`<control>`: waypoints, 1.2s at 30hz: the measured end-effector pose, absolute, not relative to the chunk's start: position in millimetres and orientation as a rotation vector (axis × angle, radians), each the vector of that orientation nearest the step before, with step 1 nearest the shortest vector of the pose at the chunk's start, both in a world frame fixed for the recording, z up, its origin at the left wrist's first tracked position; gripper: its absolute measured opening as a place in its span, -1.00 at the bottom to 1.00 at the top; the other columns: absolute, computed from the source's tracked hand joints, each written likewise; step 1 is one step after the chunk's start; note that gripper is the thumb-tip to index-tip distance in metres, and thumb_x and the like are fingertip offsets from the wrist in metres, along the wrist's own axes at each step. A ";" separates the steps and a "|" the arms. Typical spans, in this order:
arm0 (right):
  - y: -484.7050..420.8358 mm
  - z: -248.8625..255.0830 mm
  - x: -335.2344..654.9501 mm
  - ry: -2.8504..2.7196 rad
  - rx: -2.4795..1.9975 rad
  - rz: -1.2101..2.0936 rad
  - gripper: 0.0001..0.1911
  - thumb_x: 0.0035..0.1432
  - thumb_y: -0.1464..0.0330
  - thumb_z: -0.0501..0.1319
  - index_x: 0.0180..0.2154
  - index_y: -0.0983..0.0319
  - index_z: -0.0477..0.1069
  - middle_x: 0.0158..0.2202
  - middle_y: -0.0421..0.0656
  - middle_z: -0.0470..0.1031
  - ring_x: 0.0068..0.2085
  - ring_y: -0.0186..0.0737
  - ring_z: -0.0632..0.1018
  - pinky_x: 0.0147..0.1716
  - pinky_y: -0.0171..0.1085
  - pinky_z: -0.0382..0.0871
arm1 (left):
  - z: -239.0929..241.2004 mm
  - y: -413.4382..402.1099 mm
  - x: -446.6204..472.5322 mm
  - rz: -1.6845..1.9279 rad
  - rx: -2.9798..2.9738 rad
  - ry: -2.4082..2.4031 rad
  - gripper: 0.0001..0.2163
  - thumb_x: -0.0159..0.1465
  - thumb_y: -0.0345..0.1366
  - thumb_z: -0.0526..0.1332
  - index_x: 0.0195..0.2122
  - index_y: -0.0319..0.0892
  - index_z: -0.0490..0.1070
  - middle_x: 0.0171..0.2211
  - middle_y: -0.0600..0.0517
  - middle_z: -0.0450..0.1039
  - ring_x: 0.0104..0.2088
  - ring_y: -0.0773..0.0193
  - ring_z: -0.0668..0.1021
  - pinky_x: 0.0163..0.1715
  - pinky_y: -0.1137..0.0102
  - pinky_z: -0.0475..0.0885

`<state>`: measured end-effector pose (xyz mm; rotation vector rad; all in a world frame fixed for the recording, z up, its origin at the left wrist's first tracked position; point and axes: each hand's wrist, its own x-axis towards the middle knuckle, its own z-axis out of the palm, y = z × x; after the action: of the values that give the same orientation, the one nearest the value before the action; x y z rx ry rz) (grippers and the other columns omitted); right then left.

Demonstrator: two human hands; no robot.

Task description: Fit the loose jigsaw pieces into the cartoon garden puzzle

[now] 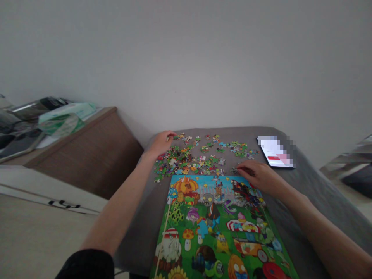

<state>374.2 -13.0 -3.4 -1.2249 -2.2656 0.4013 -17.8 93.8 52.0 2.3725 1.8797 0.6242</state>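
Observation:
My left hand (pixel 162 144) reaches to the far left of the table, its fingers curled and closed on what looks like a small jigsaw piece (pixel 167 138). At the near right side of the loose pieces, my right hand (pixel 257 175) pinches a greyish jigsaw piece (pixel 234 169) at its fingertips. Between the hands lies a spread of loose jigsaw pieces (pixel 180 157), densest on the left. Closer to me is a colourful puzzle board (pixel 200 232) with cartoon plants, zombies and a pumpkin; its upper right part is darker and cluttered, and its lower edge is out of view.
A phone (pixel 274 153) with a lit screen rests at the table's far right. Grey cloth (pixel 250 135) covers the table, which stands against a pale wall (pixel 186 69). To the left, a wooden cabinet (pixel 95 143) carries a green and white plastic bag (pixel 66 118).

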 end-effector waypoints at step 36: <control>-25.7 -43.1 375.6 -2.596 -1.513 0.215 -0.33 0.36 -0.02 -0.10 0.33 0.16 0.20 0.37 -0.10 0.15 0.36 0.18 0.15 0.27 0.25 0.14 | 18.4 21.0 -57.2 0.125 2.427 1.857 -0.60 0.47 -0.02 -0.06 0.18 0.09 0.42 0.31 -0.01 0.26 0.34 -0.03 0.22 0.23 -0.01 0.17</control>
<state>375.6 -25.7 -43.1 -1.5135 -2.5960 0.2155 -57.2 21.0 18.4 2.4275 1.8573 0.1253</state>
